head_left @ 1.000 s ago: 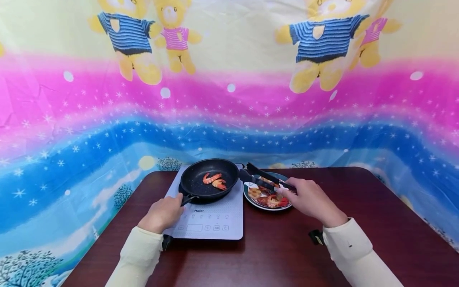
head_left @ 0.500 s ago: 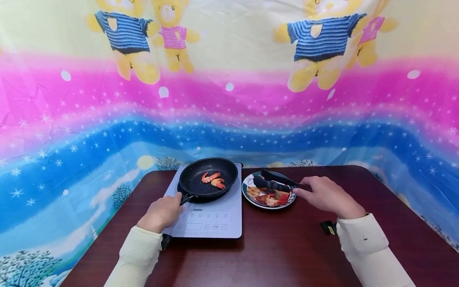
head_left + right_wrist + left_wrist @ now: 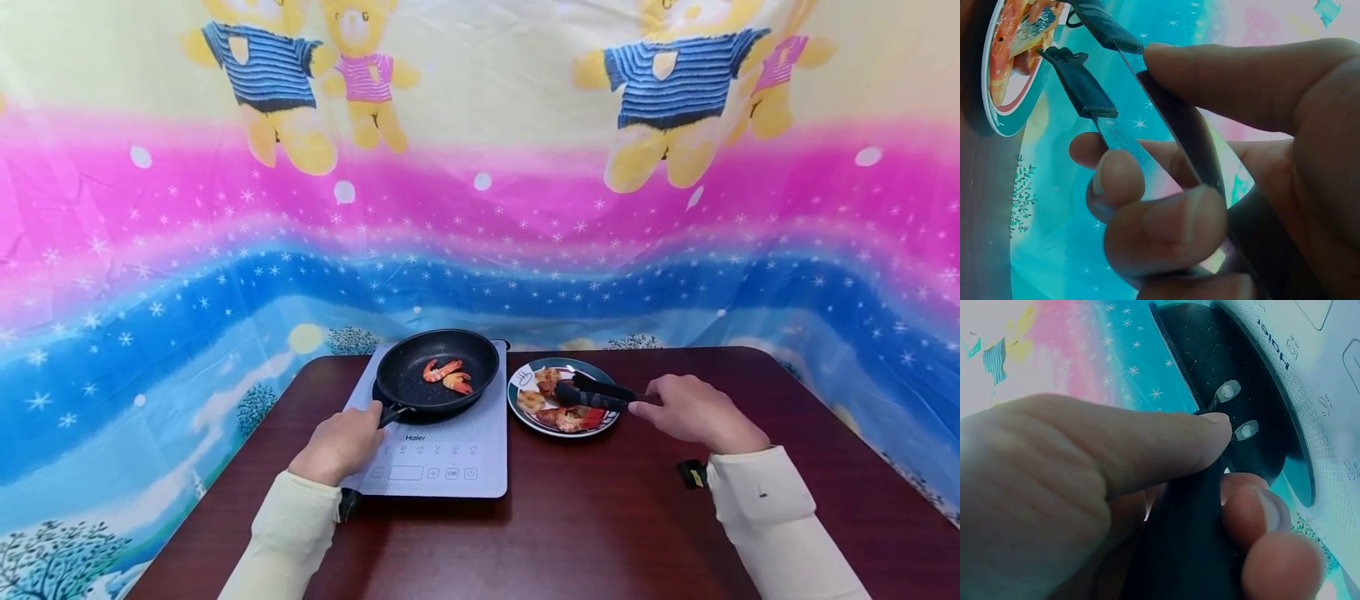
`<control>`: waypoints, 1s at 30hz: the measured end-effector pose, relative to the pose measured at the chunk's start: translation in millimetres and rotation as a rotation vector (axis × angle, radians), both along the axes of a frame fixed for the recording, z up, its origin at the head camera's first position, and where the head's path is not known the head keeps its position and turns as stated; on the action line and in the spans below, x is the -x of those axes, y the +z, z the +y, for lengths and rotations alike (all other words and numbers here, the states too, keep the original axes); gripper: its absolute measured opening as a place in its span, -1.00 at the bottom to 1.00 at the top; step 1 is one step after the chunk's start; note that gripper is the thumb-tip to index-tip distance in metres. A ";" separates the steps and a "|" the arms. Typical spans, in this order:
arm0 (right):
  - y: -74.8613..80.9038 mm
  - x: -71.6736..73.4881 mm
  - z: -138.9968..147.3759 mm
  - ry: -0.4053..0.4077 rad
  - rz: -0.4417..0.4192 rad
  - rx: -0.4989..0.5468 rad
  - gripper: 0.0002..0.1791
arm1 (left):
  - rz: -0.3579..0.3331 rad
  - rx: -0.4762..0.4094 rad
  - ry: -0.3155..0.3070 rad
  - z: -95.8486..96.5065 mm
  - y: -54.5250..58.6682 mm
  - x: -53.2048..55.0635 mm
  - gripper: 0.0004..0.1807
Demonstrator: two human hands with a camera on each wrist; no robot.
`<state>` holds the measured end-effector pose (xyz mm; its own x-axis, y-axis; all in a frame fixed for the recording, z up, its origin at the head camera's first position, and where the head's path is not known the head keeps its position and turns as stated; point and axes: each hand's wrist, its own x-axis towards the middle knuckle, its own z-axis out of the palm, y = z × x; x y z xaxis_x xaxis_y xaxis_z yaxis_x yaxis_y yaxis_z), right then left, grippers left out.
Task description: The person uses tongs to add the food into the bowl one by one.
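Note:
My left hand [image 3: 337, 443] grips the handle of a black frying pan [image 3: 405, 392]. In the left wrist view the thumb lies along the top of the handle [image 3: 1179, 544], with fingers curled below. Two orange-red shrimp [image 3: 457, 383] lie in the pan. With curled fingers, my right hand [image 3: 693, 412] holds black-tipped tongs [image 3: 603, 393] over a plate [image 3: 519, 419] of food. The tong arms stand apart in the right wrist view. Whether anything is between the tips cannot be told. On the plate are reddish shrimp [image 3: 570, 419] and pale round slices [image 3: 531, 401].
The pan is over a white Haier induction cooker [image 3: 480, 467]; the plate stands just to its right. Both are on a dark red-brown table [image 3: 585, 525]. A patterned cloth [image 3: 480, 242] with bears hangs close behind the table's far edge.
My right hand has moved right and slightly back with the tongs. Their tips went from beside the pan's right rim to over the plate. The left hand and pan stay put.

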<state>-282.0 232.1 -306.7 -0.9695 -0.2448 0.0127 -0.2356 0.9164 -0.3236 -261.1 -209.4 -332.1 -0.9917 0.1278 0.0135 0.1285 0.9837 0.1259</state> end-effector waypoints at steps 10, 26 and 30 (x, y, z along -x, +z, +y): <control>-6.8 3.3 0.7 -0.019 -0.029 0.008 -0.48 | -0.004 -0.004 -0.001 0.9 -0.6 0.5 -0.73; -11.1 4.6 -5.6 -0.047 -0.010 0.019 -0.63 | 0.002 -0.010 -0.006 2.1 0.2 -1.1 -0.74; -10.8 5.0 -7.7 -0.047 0.014 0.009 -0.67 | 0.011 -0.002 -0.008 1.2 -0.8 -1.1 -0.73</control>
